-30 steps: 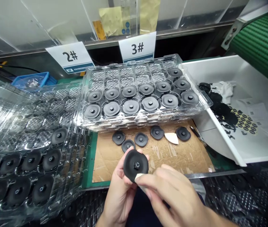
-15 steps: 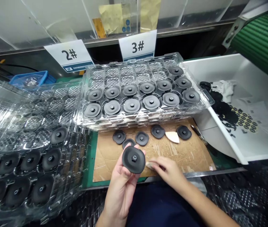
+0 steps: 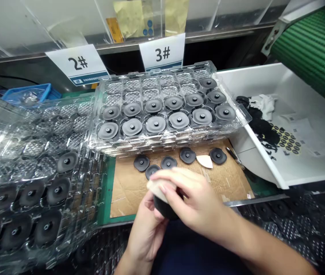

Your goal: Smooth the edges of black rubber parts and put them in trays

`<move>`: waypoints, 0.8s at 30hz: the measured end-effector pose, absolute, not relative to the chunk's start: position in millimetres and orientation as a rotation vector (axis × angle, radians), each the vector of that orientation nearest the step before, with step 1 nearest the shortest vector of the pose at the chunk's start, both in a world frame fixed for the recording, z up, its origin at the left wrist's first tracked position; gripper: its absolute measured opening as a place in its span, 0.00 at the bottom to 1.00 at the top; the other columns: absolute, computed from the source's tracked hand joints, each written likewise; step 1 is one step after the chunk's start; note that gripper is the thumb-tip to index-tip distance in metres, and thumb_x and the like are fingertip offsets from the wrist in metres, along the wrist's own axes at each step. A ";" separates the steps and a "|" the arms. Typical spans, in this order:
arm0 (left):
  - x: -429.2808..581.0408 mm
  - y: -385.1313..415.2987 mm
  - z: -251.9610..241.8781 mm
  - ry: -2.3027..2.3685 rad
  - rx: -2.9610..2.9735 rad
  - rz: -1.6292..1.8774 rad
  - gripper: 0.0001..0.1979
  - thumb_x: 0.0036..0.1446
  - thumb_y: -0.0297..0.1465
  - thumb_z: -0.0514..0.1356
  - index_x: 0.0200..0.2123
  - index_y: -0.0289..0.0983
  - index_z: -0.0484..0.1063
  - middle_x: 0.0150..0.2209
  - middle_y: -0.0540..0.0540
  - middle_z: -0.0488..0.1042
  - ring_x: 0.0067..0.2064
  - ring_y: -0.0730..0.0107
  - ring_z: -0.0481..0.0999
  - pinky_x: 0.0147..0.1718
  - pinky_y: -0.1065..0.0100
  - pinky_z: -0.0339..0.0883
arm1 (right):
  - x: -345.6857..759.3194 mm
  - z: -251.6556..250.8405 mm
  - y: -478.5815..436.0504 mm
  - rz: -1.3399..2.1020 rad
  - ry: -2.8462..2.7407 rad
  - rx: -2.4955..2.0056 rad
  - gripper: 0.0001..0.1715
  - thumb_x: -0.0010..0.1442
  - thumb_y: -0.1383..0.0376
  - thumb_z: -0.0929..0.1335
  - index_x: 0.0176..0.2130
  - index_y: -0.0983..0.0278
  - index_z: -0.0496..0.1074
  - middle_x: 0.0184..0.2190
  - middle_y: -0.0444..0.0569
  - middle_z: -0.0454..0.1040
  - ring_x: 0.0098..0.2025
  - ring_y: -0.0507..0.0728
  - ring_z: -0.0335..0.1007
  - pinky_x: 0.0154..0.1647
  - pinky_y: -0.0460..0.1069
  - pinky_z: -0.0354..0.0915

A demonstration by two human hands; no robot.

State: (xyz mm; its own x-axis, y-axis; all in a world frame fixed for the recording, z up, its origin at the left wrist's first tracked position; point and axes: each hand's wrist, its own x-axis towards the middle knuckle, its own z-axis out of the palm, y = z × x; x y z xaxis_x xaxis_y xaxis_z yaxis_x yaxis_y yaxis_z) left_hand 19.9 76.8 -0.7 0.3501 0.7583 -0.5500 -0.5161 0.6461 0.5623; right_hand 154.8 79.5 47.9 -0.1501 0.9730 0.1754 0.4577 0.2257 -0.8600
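Observation:
My left hand (image 3: 146,231) is closed around a black rubber disc (image 3: 164,208), which is tilted and partly covered by my fingers. Over it, my right hand (image 3: 201,194) pinches a pale cream pad (image 3: 154,188) against the disc's upper edge; the motion smears it slightly. Several black discs with a small hex nut at the centre, such as this one (image 3: 168,162), lie on the cardboard sheet (image 3: 126,196) just beyond my hands. Between two of them rests a cream wedge-shaped piece (image 3: 204,161).
Beyond the cardboard, a stack of clear plastic trays (image 3: 162,138) holds rows of discs. More clear trays (image 3: 78,198) with discs stand at left. A white bin (image 3: 268,164) with black scraps is at right, a knife-like tool (image 3: 235,157) beside it. A blue basket (image 3: 45,93) sits back left.
My right hand has come up from the cardboard to the left, bringing the pale pad onto the disc. The disc in my left hand has tilted. The view has shifted slightly.

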 end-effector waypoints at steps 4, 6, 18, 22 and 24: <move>20.3 75.2 6.6 0.816 0.271 0.774 0.23 0.39 0.33 0.68 0.43 0.42 0.73 0.42 0.46 0.77 0.46 0.62 0.73 0.47 0.68 0.65 | 158.2 51.1 71.4 0.891 -1.769 -1.250 0.14 0.60 0.72 0.62 0.46 0.65 0.68 0.38 0.45 0.73 0.39 0.50 0.67 0.43 0.45 0.61; 16.7 75.1 7.5 0.797 0.246 0.759 0.24 0.38 0.31 0.69 0.44 0.43 0.73 0.45 0.46 0.75 0.46 0.64 0.73 0.44 0.71 0.67 | 165.9 53.3 61.6 1.057 -1.817 -1.263 0.13 0.59 0.72 0.62 0.44 0.62 0.69 0.34 0.42 0.73 0.36 0.48 0.67 0.39 0.43 0.61; 6.8 77.7 -0.3 0.720 0.187 0.821 0.25 0.50 0.24 0.60 0.52 0.45 0.65 0.48 0.46 0.74 0.49 0.66 0.72 0.46 0.70 0.67 | 168.0 69.0 62.1 0.456 -2.003 -1.585 0.20 0.57 0.76 0.57 0.42 0.61 0.71 0.32 0.46 0.73 0.30 0.54 0.63 0.31 0.50 0.54; 4.9 81.5 3.5 0.749 0.187 0.852 0.23 0.49 0.26 0.61 0.50 0.45 0.67 0.46 0.49 0.76 0.50 0.66 0.71 0.46 0.72 0.66 | 155.1 60.7 65.9 0.317 -1.950 -1.619 0.21 0.58 0.75 0.55 0.41 0.63 0.72 0.29 0.49 0.72 0.30 0.55 0.63 0.30 0.50 0.53; 6.8 84.9 7.7 0.780 0.188 0.884 0.22 0.49 0.26 0.62 0.49 0.46 0.69 0.44 0.51 0.77 0.50 0.67 0.71 0.45 0.75 0.66 | 150.0 55.0 68.1 0.306 -1.931 -1.605 0.20 0.60 0.73 0.55 0.41 0.64 0.73 0.29 0.50 0.72 0.30 0.56 0.64 0.29 0.50 0.53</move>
